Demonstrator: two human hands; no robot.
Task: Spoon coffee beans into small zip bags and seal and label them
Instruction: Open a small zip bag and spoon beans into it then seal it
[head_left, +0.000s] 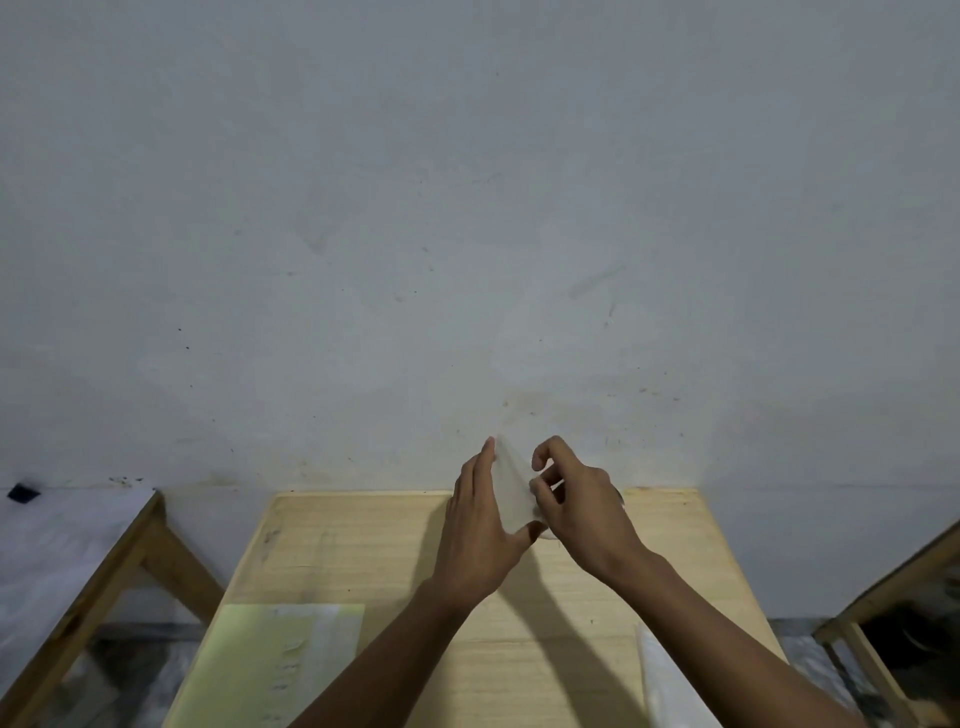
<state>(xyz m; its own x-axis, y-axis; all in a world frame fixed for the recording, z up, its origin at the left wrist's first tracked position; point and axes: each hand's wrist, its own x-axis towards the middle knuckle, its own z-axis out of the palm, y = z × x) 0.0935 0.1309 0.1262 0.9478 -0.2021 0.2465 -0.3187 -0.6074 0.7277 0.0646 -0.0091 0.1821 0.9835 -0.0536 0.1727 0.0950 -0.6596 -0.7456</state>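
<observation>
Hands up over the far edge of the counter (363, 551), small clear zip bag (511, 493) held between them in the air, in front of the grey wall (467, 208). My left hand (480, 530) has straight fingers laid flat along the bag's left side, thumb hooked under its lower corner, so it grips the bag between fingers and thumb. My right hand (576, 499) has curled fingers pinching the bag's right edge near the middle. Bag looks see-through and flat; cannot tell if anything is in it. Yellow-green sheet (280, 660) lies on the near-left part of the counter, faint marks on it, unreadable. White plastic stack (670, 675) at the near-right edge, partly behind my right forearm. Wooden frames stand on either side of the counter: left one (104, 571), right one (893, 597).
</observation>
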